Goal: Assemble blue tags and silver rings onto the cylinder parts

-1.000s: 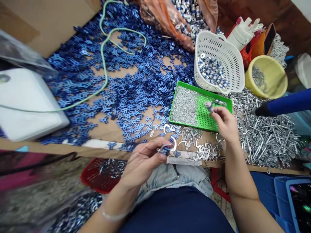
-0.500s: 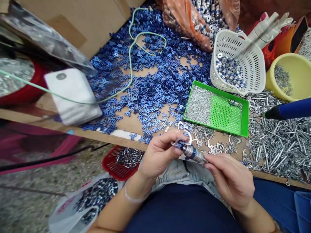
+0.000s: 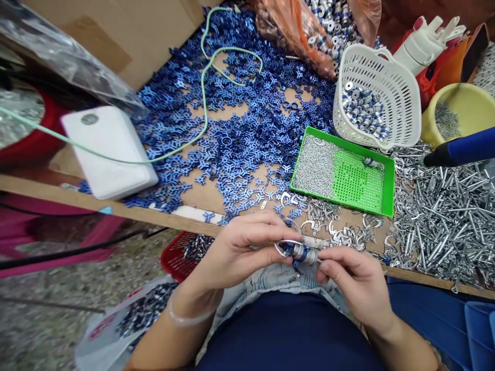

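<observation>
Between my two hands, just over the table's front edge, is a small blue-and-silver cylindrical metal assembly [image 3: 304,254]. A curved silver hook piece [image 3: 282,249] sits at its left end, next to blue parts. My left hand [image 3: 247,247] pinches this end between thumb and fingers. My right hand [image 3: 356,278] has thumb and forefinger closed on the thin right tip of the assembly; the fingers partly hide that tip. Just beyond my hands, silver curved pieces [image 3: 344,234] lie scattered on the table.
A green tray [image 3: 390,193] of tiny silver parts lies ahead, with a white basket [image 3: 402,103] behind it. Blue three-armed pieces [image 3: 240,134] spread across the table. Silver rods [image 3: 444,226] pile at right below a blue pen-shaped tool [image 3: 464,149]. A white box [image 3: 112,154] lies left.
My left hand has shifted its grip, its fingers now stretched along the far side of the assembly. The assembly lies more level and slightly lower. My right hand has moved a little left.
</observation>
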A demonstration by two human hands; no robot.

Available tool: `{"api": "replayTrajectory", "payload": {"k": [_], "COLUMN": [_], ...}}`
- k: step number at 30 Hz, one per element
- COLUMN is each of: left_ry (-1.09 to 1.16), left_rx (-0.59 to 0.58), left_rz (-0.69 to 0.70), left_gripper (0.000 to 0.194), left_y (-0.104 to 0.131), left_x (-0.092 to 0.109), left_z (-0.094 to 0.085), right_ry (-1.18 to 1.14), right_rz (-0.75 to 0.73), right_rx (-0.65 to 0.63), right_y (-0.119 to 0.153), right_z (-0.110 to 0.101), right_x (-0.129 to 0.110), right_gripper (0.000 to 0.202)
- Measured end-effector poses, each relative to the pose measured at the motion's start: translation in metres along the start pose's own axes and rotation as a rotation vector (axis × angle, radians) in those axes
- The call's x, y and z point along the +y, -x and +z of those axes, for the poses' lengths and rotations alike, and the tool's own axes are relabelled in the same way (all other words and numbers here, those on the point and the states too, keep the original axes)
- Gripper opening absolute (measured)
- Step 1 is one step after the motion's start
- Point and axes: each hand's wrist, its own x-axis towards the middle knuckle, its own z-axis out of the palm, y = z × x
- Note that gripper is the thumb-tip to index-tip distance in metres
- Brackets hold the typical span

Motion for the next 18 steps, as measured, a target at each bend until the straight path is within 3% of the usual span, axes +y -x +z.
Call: {"api": "replayTrajectory", "payload": {"k": [3, 8, 10, 14, 16, 18], "left_ry": [-0.003, -0.043, 0.012, 0.364, 0.639, 0.87], "left_rx": [-0.043, -0.09, -0.138, -0.169, -0.184, -0.129], "left_rz": [-0.003, -0.046, -0.089, -0.226, -0.29, -0.308], "left_gripper": [0.031, 0.031, 0.028, 0.015, 0.014, 0.021], "left_y": [-0.001, -0.002, -0.002, -0.005, -0.007, -0.008], "left_x": [0.003, 0.011, 0.012, 0.0, -0.008, -0.013], "left_z": [-0.002, -0.006, -0.01, -0.005, 0.009, 0.028], "right_ry": [0.167, -0.034, -0.013, 0.144, 0.165, 0.096], "right_rz": [-0.23, -0.137, -0.171, -0.371, -0.428, -0.41], "right_rx": [0.07, 0.11, 0.126, 0.151, 0.152, 0.186], "right_y": [0.004, 0.005, 0.003, -0.001, -0.002, -0.002], "right_z": [0.007, 0.012, 0.012, 0.013, 0.017, 0.023], "right_x": [0.011, 0.031, 0.033, 0.031, 0.033, 0.04], "right_gripper": [0.018, 0.016, 0.016, 0.018, 0.018, 0.014]}}
